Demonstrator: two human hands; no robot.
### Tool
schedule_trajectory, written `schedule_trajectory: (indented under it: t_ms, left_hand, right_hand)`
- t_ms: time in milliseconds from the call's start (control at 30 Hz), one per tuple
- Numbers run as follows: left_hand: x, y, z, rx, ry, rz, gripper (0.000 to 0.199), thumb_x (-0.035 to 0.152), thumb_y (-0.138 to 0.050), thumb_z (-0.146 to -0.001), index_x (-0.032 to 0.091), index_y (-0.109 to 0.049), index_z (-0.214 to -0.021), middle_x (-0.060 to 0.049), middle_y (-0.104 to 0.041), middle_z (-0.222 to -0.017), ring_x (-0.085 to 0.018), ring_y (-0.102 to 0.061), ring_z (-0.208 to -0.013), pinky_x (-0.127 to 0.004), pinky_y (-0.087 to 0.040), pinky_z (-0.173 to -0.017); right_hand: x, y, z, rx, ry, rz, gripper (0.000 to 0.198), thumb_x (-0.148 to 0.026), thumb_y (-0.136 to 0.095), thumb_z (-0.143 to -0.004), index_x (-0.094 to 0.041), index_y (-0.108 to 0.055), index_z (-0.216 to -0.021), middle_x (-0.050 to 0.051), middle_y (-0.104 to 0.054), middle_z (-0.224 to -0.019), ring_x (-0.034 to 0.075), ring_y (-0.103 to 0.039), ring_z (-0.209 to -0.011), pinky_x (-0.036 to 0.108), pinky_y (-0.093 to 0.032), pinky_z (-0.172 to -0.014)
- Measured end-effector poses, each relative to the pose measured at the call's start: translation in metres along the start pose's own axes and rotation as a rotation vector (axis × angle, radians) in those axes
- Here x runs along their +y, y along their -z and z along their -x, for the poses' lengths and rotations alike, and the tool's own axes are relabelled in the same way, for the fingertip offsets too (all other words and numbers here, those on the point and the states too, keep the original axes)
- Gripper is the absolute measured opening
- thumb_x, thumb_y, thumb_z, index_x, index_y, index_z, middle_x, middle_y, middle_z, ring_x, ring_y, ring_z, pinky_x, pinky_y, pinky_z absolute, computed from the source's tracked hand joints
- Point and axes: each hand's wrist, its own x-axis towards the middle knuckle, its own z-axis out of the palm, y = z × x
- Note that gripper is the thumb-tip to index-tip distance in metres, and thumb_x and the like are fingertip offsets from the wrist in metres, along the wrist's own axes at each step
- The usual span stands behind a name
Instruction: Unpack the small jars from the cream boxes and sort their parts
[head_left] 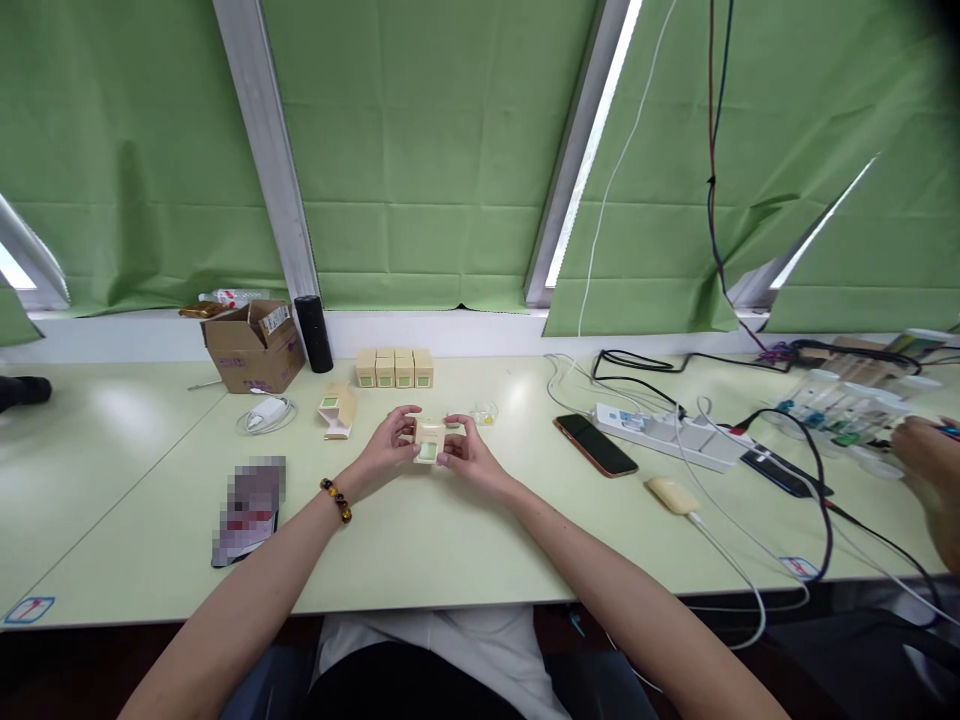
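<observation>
A small tan cardboard box with a pale green square on its near side is held between both hands, just above the table. My left hand grips its left side, thumb near the lower corner, fingers bent around the top. On the opposite side my right hand closes on the same box. Left of my hands stands another tan box with its flaps unfolded. Behind it, a row of several similar small boxes sits close together. A small clear plastic item with a yellow spot lies beyond my right hand.
A brown carton and a black cylinder stand at the back left. Nearer are a white charger and a blurred phone-like item. To the right lie a phone, a power strip, cables and another person's hand.
</observation>
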Motion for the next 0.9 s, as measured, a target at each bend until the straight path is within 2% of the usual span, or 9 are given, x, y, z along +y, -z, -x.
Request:
schedule_trajectory:
  t_ms: [133,233,433,567,733,900]
  left_hand:
    - [0.002,0.002,-0.003,0.0,0.013,0.11,0.07,0.041,-0.08,-0.08,0.021,-0.051,-0.14,-0.013,-0.066,-0.122,-0.027,-0.063,-0.115,-0.037,-0.051,-0.092]
    - [0.005,0.002,-0.003,-0.019,0.061,0.185,0.072,0.048,-0.076,-0.082,0.019,-0.052,-0.143,-0.014,-0.067,-0.123,-0.027,-0.066,-0.111,-0.037,-0.051,-0.089]
    - [0.003,0.005,-0.004,-0.045,0.071,0.296,0.076,0.038,-0.078,-0.077,0.017,-0.054,-0.146,-0.018,-0.064,-0.135,-0.03,-0.064,-0.116,-0.035,-0.052,-0.083]
    - [-0.004,0.002,-0.003,-0.06,0.054,0.208,0.086,0.039,-0.085,-0.076,0.018,-0.048,-0.151,-0.018,-0.062,-0.136,-0.028,-0.063,-0.113,-0.031,-0.051,-0.074]
    - [-0.005,-0.007,0.0,0.02,0.049,0.082,0.083,0.042,-0.086,-0.079,0.02,-0.05,-0.149,-0.017,-0.06,-0.136,-0.026,-0.062,-0.114,-0.037,-0.054,-0.089]
    - [-0.005,-0.01,0.001,0.068,0.032,-0.021,0.081,0.043,-0.086,-0.079,0.021,-0.051,-0.149,-0.015,-0.06,-0.131,-0.023,-0.062,-0.106,-0.037,-0.053,-0.088]
  right_hand:
    - [-0.006,0.001,0.001,0.002,0.01,-0.09,0.064,-0.048,-0.081,-0.082,-0.032,-0.036,-0.124,0.002,-0.072,-0.102,0.021,-0.071,-0.091,0.044,-0.054,-0.091]
    - [-0.007,0.0,0.002,0.013,0.021,-0.112,0.062,-0.049,-0.082,-0.082,-0.032,-0.038,-0.123,0.003,-0.073,-0.106,0.022,-0.071,-0.093,0.044,-0.054,-0.093]
    - [-0.006,0.0,0.0,0.014,0.035,-0.2,0.057,-0.053,-0.082,-0.082,-0.031,-0.046,-0.119,0.004,-0.073,-0.107,0.023,-0.071,-0.097,0.046,-0.056,-0.096]
    - [-0.005,-0.001,-0.001,0.06,0.047,-0.212,0.048,-0.062,-0.077,-0.084,-0.027,-0.057,-0.111,0.006,-0.067,-0.123,0.023,-0.07,-0.102,0.047,-0.059,-0.096]
    - [-0.004,0.0,0.0,0.057,-0.012,-0.133,0.048,-0.059,-0.078,-0.083,-0.026,-0.062,-0.115,0.007,-0.065,-0.127,0.022,-0.07,-0.098,0.042,-0.06,-0.09]
    - [-0.007,0.001,0.0,0.1,0.049,0.043,0.057,-0.05,-0.087,-0.075,-0.023,-0.065,-0.121,0.01,-0.069,-0.122,0.026,-0.065,-0.113,0.042,-0.056,-0.096]
